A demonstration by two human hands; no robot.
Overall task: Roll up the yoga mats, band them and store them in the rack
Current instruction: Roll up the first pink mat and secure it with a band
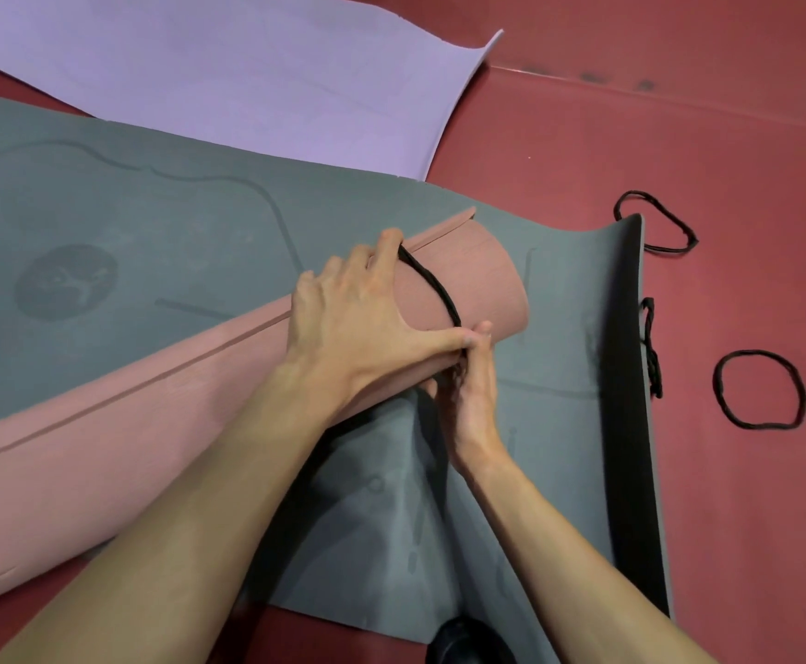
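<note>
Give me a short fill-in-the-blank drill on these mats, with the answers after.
The rolled mat is ____ in colour.
The flat mat beneath it is ____.
The left hand and right hand stretch a ____ band round it.
Missing words: pink; grey; black.

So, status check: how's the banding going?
Left hand gripping pink roll. Right hand pinching black band around its end. Nothing blocking.

The rolled mat (127, 424) lies on a flat mat (127, 208), a third mat (247, 79) behind, two loose bands (756, 353) on the floor (679, 136) rightward, perhaps one more band (650, 347) at the flat mat's edge.
</note>
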